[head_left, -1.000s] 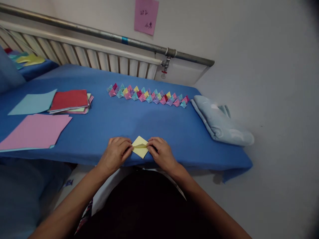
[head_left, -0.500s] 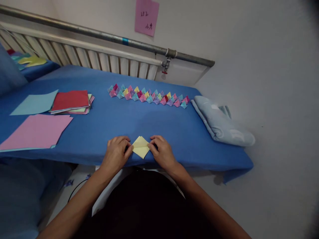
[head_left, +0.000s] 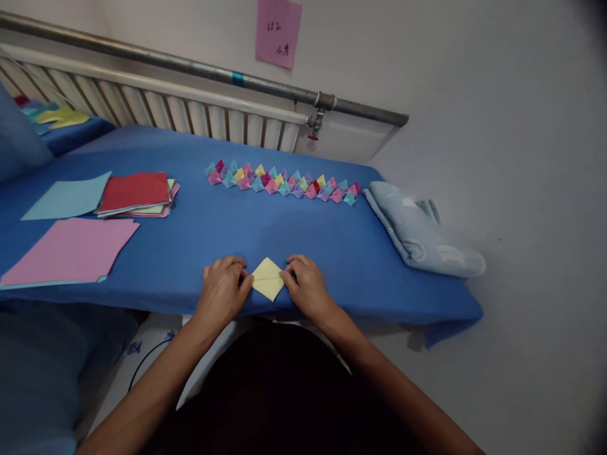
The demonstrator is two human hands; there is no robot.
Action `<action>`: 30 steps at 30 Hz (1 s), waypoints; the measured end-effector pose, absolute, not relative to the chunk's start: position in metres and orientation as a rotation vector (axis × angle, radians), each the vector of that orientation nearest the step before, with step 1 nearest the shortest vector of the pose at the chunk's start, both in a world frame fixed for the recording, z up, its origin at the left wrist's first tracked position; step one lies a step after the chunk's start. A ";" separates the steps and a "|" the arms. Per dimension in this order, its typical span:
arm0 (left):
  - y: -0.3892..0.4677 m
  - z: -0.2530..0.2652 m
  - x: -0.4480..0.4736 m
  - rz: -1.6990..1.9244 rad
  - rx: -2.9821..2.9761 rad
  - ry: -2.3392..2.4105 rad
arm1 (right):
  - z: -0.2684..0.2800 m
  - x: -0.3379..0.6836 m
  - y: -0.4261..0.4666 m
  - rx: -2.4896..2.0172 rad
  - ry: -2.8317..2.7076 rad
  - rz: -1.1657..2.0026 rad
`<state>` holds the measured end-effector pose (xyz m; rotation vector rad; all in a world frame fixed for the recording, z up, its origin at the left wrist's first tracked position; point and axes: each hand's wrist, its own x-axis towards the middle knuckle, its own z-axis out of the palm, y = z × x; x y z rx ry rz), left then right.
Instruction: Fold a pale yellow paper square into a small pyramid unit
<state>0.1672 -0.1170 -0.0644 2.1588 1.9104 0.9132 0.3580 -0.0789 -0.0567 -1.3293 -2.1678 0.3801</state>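
A small yellow folded paper (head_left: 268, 280) lies as a diamond near the front edge of the blue-covered table, with a crease running across its middle. My left hand (head_left: 224, 284) pinches its left corner between thumb and fingers. At the right corner, my right hand (head_left: 306, 282) grips the paper the same way. Behind the hands stand rows of small folded paper pieces (head_left: 283, 184) in pink, blue, yellow, purple and red.
Pink sheets (head_left: 71, 251) lie on the left of the blue cloth (head_left: 190, 234). Beyond them are a light blue sheet (head_left: 66, 197) and a red-topped paper stack (head_left: 133, 191). A folded blanket (head_left: 422, 234) sits at the right end. A radiator (head_left: 190, 117) lines the wall.
The upper part of the yellow paper now lies flatter, and the diamond looks more even. Both hands keep hold of its corners, almost in place.
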 end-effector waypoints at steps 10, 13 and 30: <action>-0.117 -0.052 0.174 0.668 2.032 2.051 | -0.055 0.356 -0.077 -1.369 -2.208 0.347; -0.117 -0.048 0.176 0.612 1.997 2.079 | -0.056 0.357 -0.077 -1.358 -2.177 0.357; -0.119 -0.056 0.175 0.742 2.619 1.759 | -0.054 0.362 -0.077 -1.508 -2.153 0.338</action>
